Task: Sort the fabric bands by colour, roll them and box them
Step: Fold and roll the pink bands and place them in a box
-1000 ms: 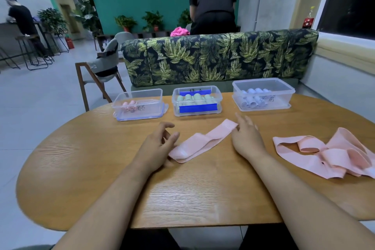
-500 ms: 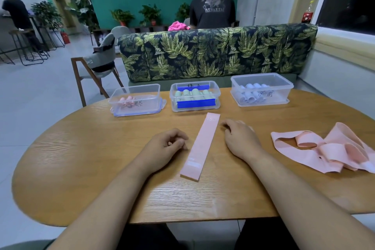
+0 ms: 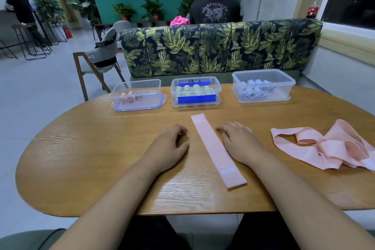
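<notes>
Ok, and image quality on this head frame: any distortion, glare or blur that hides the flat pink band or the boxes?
Head view: wide-angle bowing curves the table edge; soft glare on the wood near the flat pink band, which stays sharp; the three boxes are clear; forearms at the bottom are slightly soft.

Bare forearms, no sleeves; left hand (image 3: 169, 145), right hand (image 3: 239, 142) ringless.

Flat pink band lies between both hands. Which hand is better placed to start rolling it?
Probably the right hand: it lies right beside the flat pink band, while the left hand rests apart.
</notes>
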Demonstrator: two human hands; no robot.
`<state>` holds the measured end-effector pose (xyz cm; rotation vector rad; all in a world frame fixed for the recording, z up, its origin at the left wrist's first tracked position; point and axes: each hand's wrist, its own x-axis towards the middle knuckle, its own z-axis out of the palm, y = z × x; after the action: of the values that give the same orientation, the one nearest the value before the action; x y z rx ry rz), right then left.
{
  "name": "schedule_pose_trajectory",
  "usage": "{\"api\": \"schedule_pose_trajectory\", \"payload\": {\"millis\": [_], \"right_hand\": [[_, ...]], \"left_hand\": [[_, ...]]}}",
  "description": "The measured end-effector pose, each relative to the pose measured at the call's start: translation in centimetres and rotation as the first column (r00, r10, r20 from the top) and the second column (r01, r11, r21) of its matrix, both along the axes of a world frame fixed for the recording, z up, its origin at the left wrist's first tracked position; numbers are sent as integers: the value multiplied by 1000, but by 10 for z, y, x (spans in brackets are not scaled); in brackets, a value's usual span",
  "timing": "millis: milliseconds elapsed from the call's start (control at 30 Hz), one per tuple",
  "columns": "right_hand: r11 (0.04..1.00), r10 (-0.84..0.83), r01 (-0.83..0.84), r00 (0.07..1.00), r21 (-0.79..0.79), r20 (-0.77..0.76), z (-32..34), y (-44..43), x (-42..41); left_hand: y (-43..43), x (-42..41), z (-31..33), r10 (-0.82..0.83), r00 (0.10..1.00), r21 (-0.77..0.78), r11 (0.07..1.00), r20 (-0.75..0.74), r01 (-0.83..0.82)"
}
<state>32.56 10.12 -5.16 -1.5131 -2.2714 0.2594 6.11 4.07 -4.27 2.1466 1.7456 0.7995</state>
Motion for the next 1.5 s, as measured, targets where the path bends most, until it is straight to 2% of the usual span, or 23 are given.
{"api": "schedule_pose_trajectory", "payload": {"millis": [167,300,433,600,700,800,900,1000,1233,1400,1500], "right_hand": [[999,-12,13,999,-35,45,3,-42,22],[1000,8,-6,996,-24,86,4,-55,22],[1000,4,-1,995,-29,96,5,-57,21],[1000,25,-23,995,-21,101,3,-66,23],[999,46,-47,998,20,39,1,-74,28],[986,158,-154,984,62,-78,-1,-88,30],[950,310,-300,941,89,-135,-5,-105,32],[927,372,-360,916,105,-147,-2,-117,32],[927,370,-356,918,115,-141,-2,-117,31],[920,385,-368,915,136,-124,0,-119,29],[901,423,-406,901,153,-100,2,-121,31]], "left_hand": [[7,15,-1,-79,945,-59,996,-319,63],[21,24,1,-94,915,-143,989,-393,40],[25,28,0,-95,918,-171,985,-386,30],[4,29,-3,-64,933,-97,995,-355,31],[-24,31,-6,-70,951,-40,997,-302,61],[-56,30,-3,-205,963,73,973,-173,220],[-80,34,4,-388,919,104,914,-65,393],[-88,39,9,-430,900,75,897,-73,435],[-85,40,8,-411,911,69,908,-35,413],[-83,40,4,-424,897,92,895,-122,436],[-86,39,3,-447,886,98,883,-125,460]]}}
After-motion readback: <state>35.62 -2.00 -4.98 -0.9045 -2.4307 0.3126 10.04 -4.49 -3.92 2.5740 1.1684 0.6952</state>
